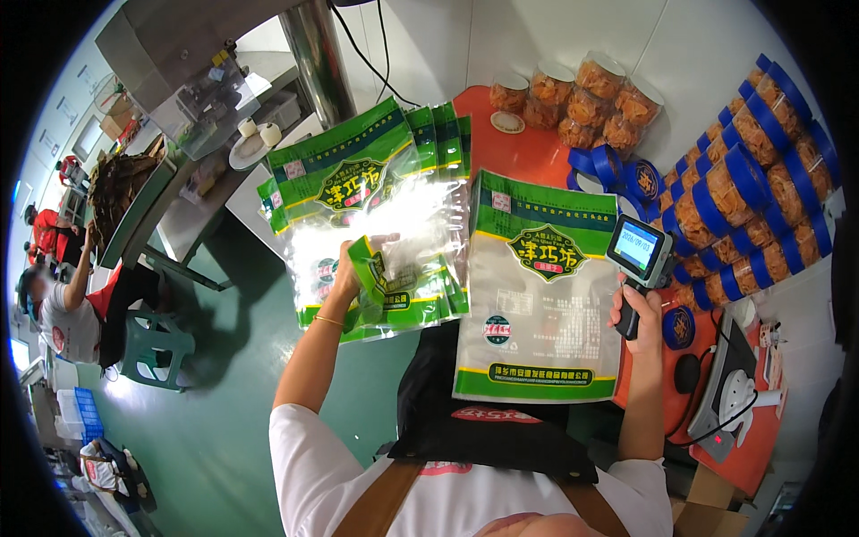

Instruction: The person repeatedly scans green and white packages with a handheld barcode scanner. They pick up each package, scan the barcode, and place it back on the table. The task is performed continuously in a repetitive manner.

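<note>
My left hand (349,272) grips a fanned stack of clear plastic food pouches (349,158) with green printed bands. One pouch corner curls over the fingers, and strong glare hides part of the stack. In my right hand (641,312) is a handheld inkjet printer (637,248), held by its black handle with the small screen facing up. A single flat pouch (537,322) of the same kind lies in front of me, beside the stack. The printer's head is next to that pouch's upper right edge; whether they touch is hidden.
An orange table (517,154) carries jars of orange-brown dried food (597,101), blue-lidded jars (731,188) stacked at right, loose blue lids (607,168) and a scale (721,389) with a cable. At left, a seated person (74,315) works near a green stool (158,349).
</note>
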Motion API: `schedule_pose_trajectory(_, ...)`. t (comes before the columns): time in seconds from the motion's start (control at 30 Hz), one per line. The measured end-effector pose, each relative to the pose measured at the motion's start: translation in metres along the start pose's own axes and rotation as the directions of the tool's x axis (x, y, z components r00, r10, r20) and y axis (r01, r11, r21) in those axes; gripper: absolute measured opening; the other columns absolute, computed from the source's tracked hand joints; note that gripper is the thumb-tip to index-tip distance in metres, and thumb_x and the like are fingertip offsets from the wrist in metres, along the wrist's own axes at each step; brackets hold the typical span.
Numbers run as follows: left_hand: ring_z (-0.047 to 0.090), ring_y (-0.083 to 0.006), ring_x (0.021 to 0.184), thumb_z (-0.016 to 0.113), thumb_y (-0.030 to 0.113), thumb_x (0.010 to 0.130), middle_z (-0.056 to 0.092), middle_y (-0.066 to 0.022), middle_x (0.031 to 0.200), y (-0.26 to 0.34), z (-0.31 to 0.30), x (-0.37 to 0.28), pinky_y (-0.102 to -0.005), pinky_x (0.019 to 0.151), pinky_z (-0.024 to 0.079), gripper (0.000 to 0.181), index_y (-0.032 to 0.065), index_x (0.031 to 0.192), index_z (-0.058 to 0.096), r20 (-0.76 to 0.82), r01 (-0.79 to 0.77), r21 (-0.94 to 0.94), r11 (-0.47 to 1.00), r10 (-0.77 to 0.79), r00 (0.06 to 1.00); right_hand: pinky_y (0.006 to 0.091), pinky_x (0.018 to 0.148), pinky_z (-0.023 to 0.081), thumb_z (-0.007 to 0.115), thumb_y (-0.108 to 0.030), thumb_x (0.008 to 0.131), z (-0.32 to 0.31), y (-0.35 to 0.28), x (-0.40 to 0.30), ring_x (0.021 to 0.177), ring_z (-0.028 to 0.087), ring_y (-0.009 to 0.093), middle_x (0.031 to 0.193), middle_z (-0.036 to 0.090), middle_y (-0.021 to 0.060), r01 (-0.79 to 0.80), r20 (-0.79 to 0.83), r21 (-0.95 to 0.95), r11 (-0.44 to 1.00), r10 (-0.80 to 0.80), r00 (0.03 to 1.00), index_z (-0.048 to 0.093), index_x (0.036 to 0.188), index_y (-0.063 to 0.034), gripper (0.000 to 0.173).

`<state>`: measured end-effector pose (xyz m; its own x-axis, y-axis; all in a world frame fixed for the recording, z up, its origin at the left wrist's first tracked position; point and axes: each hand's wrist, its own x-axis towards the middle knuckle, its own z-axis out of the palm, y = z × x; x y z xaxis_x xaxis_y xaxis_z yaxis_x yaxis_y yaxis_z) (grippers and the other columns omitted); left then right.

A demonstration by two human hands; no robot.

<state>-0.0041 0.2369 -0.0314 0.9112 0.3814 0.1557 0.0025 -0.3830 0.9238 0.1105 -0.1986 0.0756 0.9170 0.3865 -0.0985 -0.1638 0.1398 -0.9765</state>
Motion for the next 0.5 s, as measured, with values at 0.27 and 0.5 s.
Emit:
schedule_pose_trajectory(0.27, 0.039, -0.0262, 0.12, 0.071, 0.036, 0.068, 0.042, -0.0125, 0.133, 0.051, -0.045, 0.019, -0.0407, 0.097, 0.034, 0.06, 0.0035, 0.115, 0.053, 0.363, -0.021, -0.14, 0.99, 0.071, 0.929, 0.0266, 0.041, 0.045, 0.054, -0.02, 0.083, -0.009, 0.004, -0.001, 0.049, 0.05, 0.012, 0.067, 0.051, 0.0039, -0.022, -0.025, 0.024, 0.999, 0.022, 0.999, 0.05, 0.109, -0.0005, 0.032)
schedule_pose_trajectory(0.5, 0.046, -0.0265, 0.11, 0.07, 0.038, 0.073, 0.046, -0.0141, 0.125, -0.117, -0.134, -0.015, -0.0411, 0.086, 0.041, 0.074, 0.004, 0.13, 0.036, -0.392, 0.419, -0.266, 0.868, -0.495, 0.776, 0.0285, 0.042, 0.045, 0.056, -0.016, 0.081, -0.007, 0.005, 0.003, 0.049, 0.051, 0.015, 0.067, 0.052, 0.0069, -0.005, 0.031, 0.048, 0.999, 0.003, 1.0, 0.048, 0.113, 0.0036, 0.038)
